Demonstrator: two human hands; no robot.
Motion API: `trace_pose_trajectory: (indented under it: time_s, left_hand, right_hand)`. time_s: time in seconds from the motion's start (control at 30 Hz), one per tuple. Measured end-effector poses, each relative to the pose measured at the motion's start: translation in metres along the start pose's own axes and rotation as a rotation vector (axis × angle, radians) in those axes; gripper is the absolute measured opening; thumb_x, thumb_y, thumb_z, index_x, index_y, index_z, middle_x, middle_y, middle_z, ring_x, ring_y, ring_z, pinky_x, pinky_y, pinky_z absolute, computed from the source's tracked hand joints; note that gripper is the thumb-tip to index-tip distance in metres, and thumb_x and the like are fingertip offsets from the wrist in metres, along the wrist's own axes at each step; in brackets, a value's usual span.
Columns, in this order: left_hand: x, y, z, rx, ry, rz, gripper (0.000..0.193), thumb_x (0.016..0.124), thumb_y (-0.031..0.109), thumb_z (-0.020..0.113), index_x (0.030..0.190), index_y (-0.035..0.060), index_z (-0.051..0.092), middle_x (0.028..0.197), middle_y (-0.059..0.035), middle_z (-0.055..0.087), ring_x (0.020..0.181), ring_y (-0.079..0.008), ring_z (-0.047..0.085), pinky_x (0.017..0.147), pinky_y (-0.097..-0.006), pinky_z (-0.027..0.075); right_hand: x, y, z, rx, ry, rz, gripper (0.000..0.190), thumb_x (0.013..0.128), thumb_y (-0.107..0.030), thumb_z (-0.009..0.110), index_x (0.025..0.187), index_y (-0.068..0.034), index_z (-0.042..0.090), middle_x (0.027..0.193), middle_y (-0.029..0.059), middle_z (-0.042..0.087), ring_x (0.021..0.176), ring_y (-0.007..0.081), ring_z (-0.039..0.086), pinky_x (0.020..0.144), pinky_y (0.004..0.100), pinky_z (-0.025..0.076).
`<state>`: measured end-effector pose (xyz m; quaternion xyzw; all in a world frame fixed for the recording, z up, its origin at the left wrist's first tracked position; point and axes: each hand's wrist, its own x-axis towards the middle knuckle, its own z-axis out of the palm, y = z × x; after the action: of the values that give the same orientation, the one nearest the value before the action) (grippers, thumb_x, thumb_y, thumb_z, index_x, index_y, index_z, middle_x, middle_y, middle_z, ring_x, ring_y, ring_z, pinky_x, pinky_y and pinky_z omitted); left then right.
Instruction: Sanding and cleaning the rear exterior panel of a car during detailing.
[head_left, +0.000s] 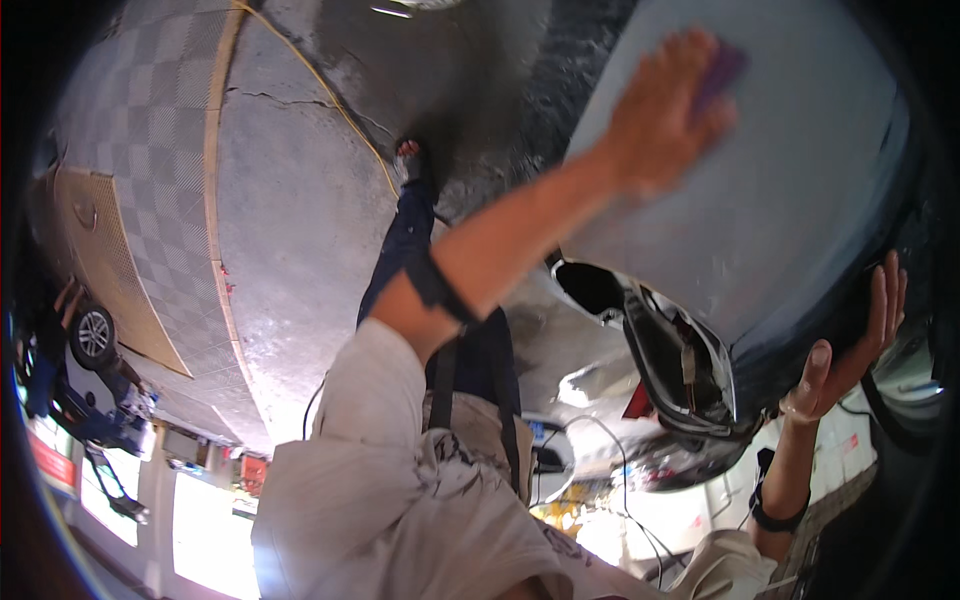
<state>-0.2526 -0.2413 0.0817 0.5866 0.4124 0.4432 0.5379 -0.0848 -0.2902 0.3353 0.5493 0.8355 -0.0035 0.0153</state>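
Note:
My left hand (667, 112) reaches across the upper right, blurred, holding a purple pad (718, 71) flat against a grey car body panel (780, 172). At the panel's lower right edge is my right hand (844, 371), its fingers spread and its thumb apart, with nothing seen in it; whether it touches the panel is unclear. Between my hands, a dark lamp-shaped opening (660, 345) with a pale rim cuts into the bodywork.
A yellow cable (322, 82) runs over the cracked concrete floor (300, 180) near my foot (409, 154). Grey floor tiles (176, 187) lie to the left. Another car's wheel (92, 336) and a person's arm (67, 294) show at the far left. Thin dark cables (624, 465) hang behind me.

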Motion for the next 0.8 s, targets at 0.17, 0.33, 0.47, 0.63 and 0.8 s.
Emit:
trace_pose_trajectory:
  time_s: [0.17,0.33,0.47,0.63,0.8]
  left_hand:
    - [0.083,-0.106,0.004,-0.040,0.025,-0.255,0.073,0.105,0.051,0.024,0.154,-0.0022,0.018,0.160,-0.0219,0.020,0.151,-0.0338,0.012,0.122,-0.0418,0.010]
    - [0.078,-0.075,0.018,-0.008,0.088,-0.481,0.067,0.099,0.047,0.044,0.143,-0.0033,0.037,0.145,-0.0266,0.042,0.138,-0.0425,0.034,0.116,-0.0473,0.024]
    - [-0.013,0.088,0.009,0.040,-0.060,0.008,0.075,0.101,0.044,0.042,0.155,-0.0004,0.015,0.162,-0.0221,0.013,0.150,-0.0357,0.013,0.121,-0.0482,0.011]
    - [-0.017,0.105,0.000,0.088,-0.236,0.133,0.079,0.099,0.051,0.041,0.156,0.0030,0.013,0.162,-0.0198,0.015,0.151,-0.0334,0.014,0.121,-0.0493,0.010]
    - [0.068,0.031,-0.007,0.019,-0.088,0.089,0.076,0.101,0.051,0.037,0.155,0.0006,0.019,0.162,-0.0204,0.016,0.151,-0.0339,0.013,0.121,-0.0437,0.011]
  right_hand:
    - [-0.001,-0.002,0.000,0.003,0.039,0.026,0.075,0.096,-0.063,0.030,0.141,-0.004,0.043,0.144,0.0206,0.047,0.137,0.0403,0.039,0.112,0.0537,0.027]
    - [-0.010,-0.003,0.009,0.067,0.095,0.110,0.069,0.094,-0.056,0.039,0.139,-0.004,0.049,0.144,0.0138,0.051,0.139,0.0352,0.040,0.116,0.0506,0.019]
    - [-0.011,-0.003,0.006,0.063,0.074,0.132,0.070,0.094,-0.056,0.041,0.140,-0.004,0.047,0.145,0.0134,0.050,0.139,0.0343,0.039,0.116,0.0504,0.016]
    - [-0.011,-0.011,0.001,0.054,0.011,0.160,0.068,0.094,-0.056,0.042,0.140,-0.006,0.048,0.145,0.0149,0.050,0.140,0.0344,0.039,0.116,0.0520,0.014]
    - [-0.002,-0.014,0.000,0.018,0.030,0.156,0.069,0.094,-0.057,0.037,0.139,-0.006,0.048,0.146,0.0156,0.049,0.141,0.0364,0.036,0.118,0.0502,0.013]
